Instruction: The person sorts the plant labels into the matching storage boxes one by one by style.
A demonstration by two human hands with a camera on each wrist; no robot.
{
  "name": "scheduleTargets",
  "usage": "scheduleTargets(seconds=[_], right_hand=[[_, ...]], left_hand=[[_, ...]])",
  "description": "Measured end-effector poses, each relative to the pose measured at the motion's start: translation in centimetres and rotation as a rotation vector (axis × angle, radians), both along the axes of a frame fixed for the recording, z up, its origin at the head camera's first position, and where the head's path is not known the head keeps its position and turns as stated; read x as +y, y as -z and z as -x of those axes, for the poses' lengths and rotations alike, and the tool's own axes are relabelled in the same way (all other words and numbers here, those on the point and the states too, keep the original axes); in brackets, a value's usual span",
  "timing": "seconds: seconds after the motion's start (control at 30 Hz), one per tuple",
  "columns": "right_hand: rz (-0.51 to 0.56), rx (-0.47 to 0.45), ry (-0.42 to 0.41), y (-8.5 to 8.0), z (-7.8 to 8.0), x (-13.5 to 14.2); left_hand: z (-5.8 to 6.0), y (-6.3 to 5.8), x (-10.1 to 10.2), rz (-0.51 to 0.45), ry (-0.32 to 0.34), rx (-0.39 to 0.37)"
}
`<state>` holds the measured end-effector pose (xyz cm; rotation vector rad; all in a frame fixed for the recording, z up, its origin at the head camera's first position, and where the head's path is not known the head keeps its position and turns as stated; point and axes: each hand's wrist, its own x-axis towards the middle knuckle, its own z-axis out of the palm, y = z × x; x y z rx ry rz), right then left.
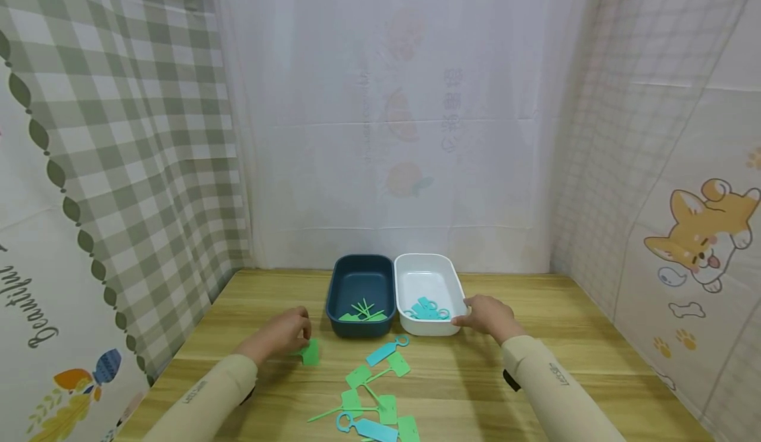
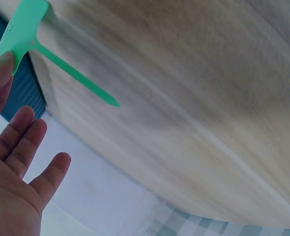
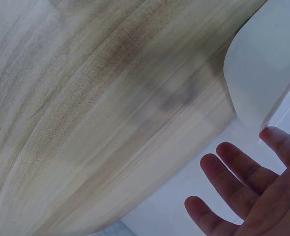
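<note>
My left hand [image 1: 288,331] pinches a green T-shaped plant label [image 2: 24,29] between thumb and forefinger, its pointed stem sticking out; the other fingers are spread. It is left of the dark blue bin [image 1: 330,296], low over the table. At the near right corner of the white bin [image 1: 460,290], my right hand [image 1: 490,316] touches the rim, with its fingers extended in the right wrist view. Several green labels [image 1: 388,409] lie overlapping at the front, with a blue ring-ended tag [image 1: 380,431] among them and another blue tag [image 1: 382,353] nearer the bins.
Green labels [image 1: 364,311] lie in the dark blue bin, and blue ring-ended tags [image 1: 425,310] in the white one. The bins stand side by side on the wooden table [image 1: 535,363]. Cloth curtains [image 1: 380,131] hang behind and along both sides.
</note>
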<state>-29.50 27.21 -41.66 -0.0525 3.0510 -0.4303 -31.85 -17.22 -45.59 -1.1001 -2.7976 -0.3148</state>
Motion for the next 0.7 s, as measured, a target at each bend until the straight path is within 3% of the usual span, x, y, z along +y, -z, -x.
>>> scheduleTargets(seconds=[0.17, 0.33, 0.7], right_hand=[[0.002, 0.002, 0.001, 0.1, 0.1, 0.0], [-0.002, -0.002, 0.004, 0.0, 0.0, -0.1], [-0.002, -0.001, 0.007, -0.2, -0.1, 0.0]], left_hand=[[0.1, -0.8, -0.2, 0.005, 0.013, -0.006], [0.1, -1.4, -0.3, -0.001, -0.019, -0.037], [0.7, -2.4, -0.2, 0.016, -0.110, 0.044]])
